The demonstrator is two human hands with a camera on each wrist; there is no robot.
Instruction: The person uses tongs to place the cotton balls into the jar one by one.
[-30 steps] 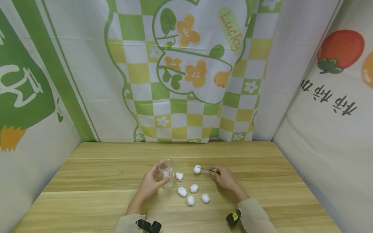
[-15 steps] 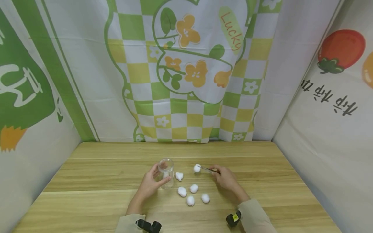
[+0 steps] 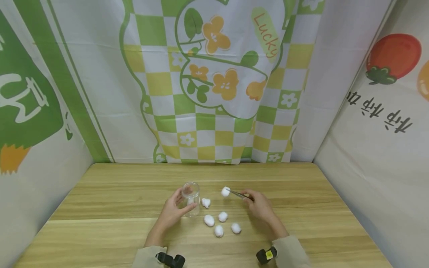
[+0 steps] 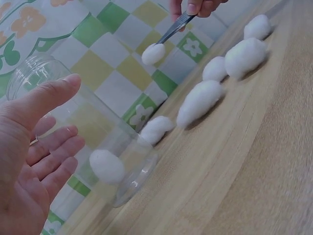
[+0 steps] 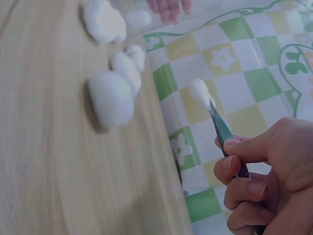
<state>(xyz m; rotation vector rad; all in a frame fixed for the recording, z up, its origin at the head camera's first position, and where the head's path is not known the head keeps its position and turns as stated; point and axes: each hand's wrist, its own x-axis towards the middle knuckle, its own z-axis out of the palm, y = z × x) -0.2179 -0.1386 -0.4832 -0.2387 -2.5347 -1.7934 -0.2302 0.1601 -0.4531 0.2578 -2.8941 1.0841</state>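
A clear jar (image 3: 196,197) stands upright on the table, and my left hand (image 3: 173,212) holds it with thumb and fingers on either side. One cotton ball (image 4: 107,166) lies at the bottom of this jar in the left wrist view. With curled fingers, my right hand (image 3: 260,206) grips metal tweezers (image 5: 222,128). Their tips pinch another cotton ball (image 3: 226,191), lifted off the table to the right of the jar. Between the hands lie several more cotton balls (image 3: 209,220), the nearest (image 3: 206,203) just right of the jar.
The wooden table (image 3: 117,193) extends to both sides of the hands. A checked green and yellow curtain (image 3: 204,123) hangs at its far edge. Printed cloth walls (image 3: 372,160) close off the sides.
The tweezers and the cotton ball in them have risen slightly and shifted a little left. My left hand and the jar have stayed put.
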